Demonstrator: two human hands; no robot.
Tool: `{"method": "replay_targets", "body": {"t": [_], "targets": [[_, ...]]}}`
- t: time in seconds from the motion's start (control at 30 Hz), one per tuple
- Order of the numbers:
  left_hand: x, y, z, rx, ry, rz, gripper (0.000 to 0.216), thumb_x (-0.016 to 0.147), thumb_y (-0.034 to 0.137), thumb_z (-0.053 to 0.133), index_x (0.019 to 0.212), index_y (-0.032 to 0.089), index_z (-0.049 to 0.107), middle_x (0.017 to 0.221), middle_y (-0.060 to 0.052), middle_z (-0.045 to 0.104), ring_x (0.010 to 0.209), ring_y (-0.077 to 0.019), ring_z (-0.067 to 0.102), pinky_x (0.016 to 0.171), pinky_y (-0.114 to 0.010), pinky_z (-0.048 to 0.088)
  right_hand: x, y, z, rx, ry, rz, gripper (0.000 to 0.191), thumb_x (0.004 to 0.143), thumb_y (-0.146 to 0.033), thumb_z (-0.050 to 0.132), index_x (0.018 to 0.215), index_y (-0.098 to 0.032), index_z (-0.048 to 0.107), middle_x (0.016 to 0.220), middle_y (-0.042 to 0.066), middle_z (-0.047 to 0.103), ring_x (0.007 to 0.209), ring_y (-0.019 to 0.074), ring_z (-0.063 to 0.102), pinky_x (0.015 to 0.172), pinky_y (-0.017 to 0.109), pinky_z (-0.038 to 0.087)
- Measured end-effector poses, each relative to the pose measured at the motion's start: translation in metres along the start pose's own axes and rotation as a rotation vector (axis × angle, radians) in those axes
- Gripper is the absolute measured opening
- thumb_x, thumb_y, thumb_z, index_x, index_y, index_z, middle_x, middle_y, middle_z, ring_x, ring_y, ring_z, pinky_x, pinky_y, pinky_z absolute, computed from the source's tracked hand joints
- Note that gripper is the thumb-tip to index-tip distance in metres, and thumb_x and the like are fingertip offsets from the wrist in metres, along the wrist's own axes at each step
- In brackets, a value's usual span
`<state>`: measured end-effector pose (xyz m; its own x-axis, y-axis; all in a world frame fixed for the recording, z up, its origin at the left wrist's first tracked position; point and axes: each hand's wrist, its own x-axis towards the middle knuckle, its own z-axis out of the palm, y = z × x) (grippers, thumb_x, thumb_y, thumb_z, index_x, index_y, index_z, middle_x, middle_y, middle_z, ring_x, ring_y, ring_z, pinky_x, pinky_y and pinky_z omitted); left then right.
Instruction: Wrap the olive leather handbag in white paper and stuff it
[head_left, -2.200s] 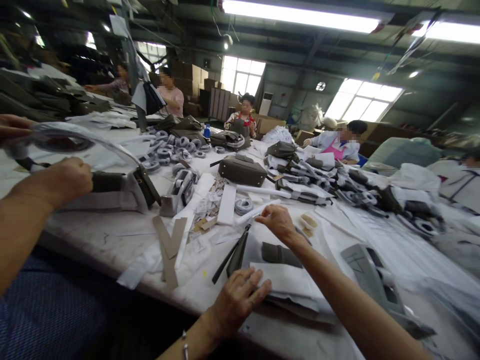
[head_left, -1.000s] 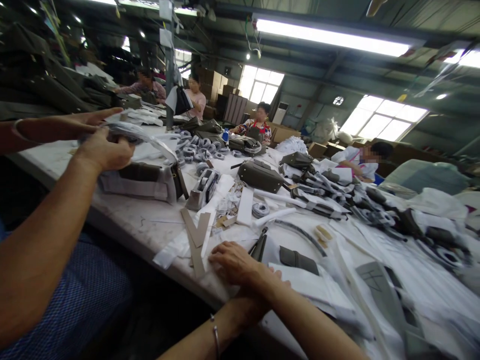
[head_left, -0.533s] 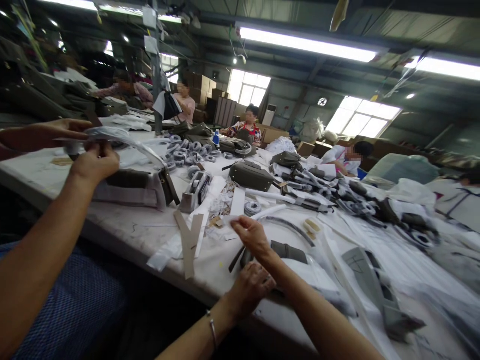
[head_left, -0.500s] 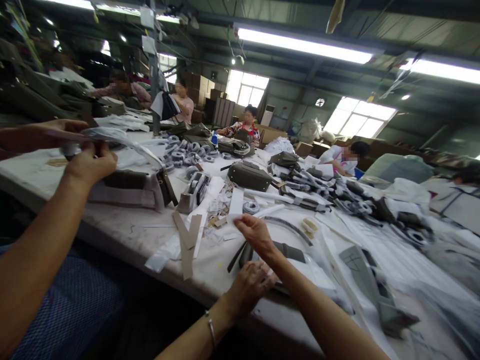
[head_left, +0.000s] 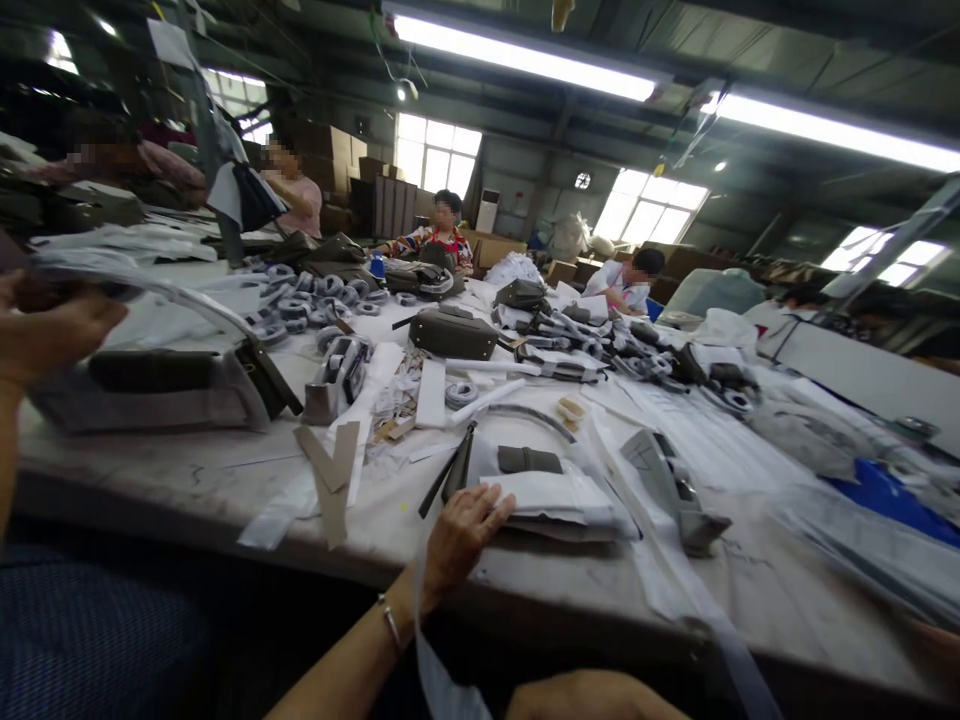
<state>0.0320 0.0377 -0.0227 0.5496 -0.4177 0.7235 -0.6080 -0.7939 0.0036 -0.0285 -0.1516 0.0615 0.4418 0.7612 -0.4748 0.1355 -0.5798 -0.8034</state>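
Note:
My left hand (head_left: 463,532) lies flat with fingers spread on the near end of a white-wrapped grey bag piece (head_left: 559,500) at the table's front edge. A bracelet is on that wrist. A clear film strip (head_left: 439,660) hangs down past the wrist. Only a rounded bit of my right arm or hand (head_left: 592,700) shows at the bottom edge, with its fingers hidden. A dark strap (head_left: 450,478) and a small olive leather part (head_left: 529,460) lie just beyond my left hand.
A co-worker's hand (head_left: 45,330) at the left holds a wrapped strap above a wrapped olive bag (head_left: 157,385). A tape dispenser (head_left: 337,372), cardboard strips (head_left: 330,470), an olive handbag (head_left: 452,333), wrapped rolls and bag parts cover the table (head_left: 187,470). Other people sit at the far side.
My right hand has pulled back from over the small leather part toward me, to the bottom edge. My left hand now lies spread flat on the wrapped piece. The view has swung right.

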Motion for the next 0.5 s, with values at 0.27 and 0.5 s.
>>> {"method": "replay_targets", "body": {"t": [0.27,0.5], "targets": [[-0.003,0.0,0.004,0.01,-0.024,0.007,0.04,0.098,0.013,0.041,0.136,0.02,0.052,0.13,-0.01,0.06,0.116,-0.0247,0.057,0.091,-0.039,0.052,-0.014,0.008,-0.037,0.126,0.019,0.088,0.022,0.076,-0.041,0.069,0.074,-0.019,0.066,0.055,-0.008,0.05,0.047,0.0058,0.036,0.044,0.019,0.027],[0.001,0.0,0.001,-0.004,0.033,0.005,0.037,0.097,0.012,0.039,0.132,0.014,0.053,0.121,-0.013,0.065,0.114,-0.0241,0.059,0.091,-0.039,0.052,0.057,-0.011,-0.123,0.143,0.872,-0.1,0.029,0.076,-0.046,0.06,0.072,-0.018,0.065,0.059,-0.002,0.055,0.054,0.0124,0.048,0.05,0.023,0.036]]}}
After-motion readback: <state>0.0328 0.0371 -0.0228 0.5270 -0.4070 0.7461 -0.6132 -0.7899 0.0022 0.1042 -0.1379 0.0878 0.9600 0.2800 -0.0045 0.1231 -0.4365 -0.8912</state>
